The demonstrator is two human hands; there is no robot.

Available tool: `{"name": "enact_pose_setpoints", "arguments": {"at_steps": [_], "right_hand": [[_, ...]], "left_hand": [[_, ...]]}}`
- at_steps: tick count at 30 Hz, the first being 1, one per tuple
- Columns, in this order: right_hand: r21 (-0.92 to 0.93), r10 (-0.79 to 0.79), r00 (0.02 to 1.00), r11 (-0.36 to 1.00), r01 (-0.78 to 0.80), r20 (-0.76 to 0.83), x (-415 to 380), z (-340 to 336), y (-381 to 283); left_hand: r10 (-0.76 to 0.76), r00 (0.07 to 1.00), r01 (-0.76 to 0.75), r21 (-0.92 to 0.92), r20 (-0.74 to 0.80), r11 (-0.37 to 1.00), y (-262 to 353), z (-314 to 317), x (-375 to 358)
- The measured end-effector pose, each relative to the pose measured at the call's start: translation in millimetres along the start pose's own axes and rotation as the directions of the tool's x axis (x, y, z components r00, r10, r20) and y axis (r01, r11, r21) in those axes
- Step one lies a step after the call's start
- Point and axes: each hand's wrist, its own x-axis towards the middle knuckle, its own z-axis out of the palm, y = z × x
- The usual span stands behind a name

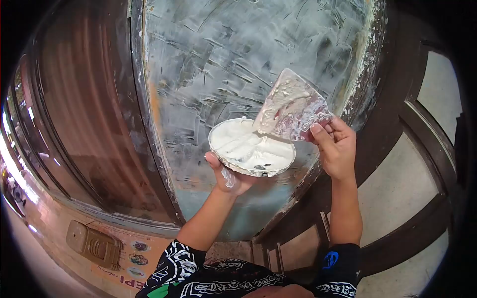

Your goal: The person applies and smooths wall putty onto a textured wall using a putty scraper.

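Note:
My left hand, with white smears on it, supports a round shallow container from below and at its left side. White paste fills the container, with a few dark specks near its front edge. My right hand pinches the lower right corner of a flat reddish scraper between thumb and fingers. Pale paste coats much of the scraper. Its lower left corner is at the far edge of the paste. Behind both hands stands a grey panel streaked with white and dark marks.
Dark brown framing with pale panels is on the right. A brown glossy door or panel stands on the left. At the lower left, a brown plastic stool lies near an orange printed sheet on the floor.

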Motion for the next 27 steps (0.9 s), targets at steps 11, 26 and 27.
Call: {"name": "enact_pose_setpoints", "arguments": {"at_steps": [11, 26, 27], "right_hand": [[0.231, 0.07, 0.997, 0.97, -0.071, 0.011, 14, 7, -17], [0.108, 0.032, 0.997, 0.993, -0.039, 0.07, 32, -6, -24], [0.111, 0.027, 0.998, 0.993, -0.034, 0.06, 33, -6, -25]], "left_hand": [[0.048, 0.997, -0.036, 0.203, -0.056, 0.979, -3, 13, 4], [0.03, 0.999, -0.027, 0.18, -0.015, 0.983, -2, 8, 11], [0.048, 0.999, -0.047, 0.095, -0.008, 0.994, -3, 8, 11]]}}
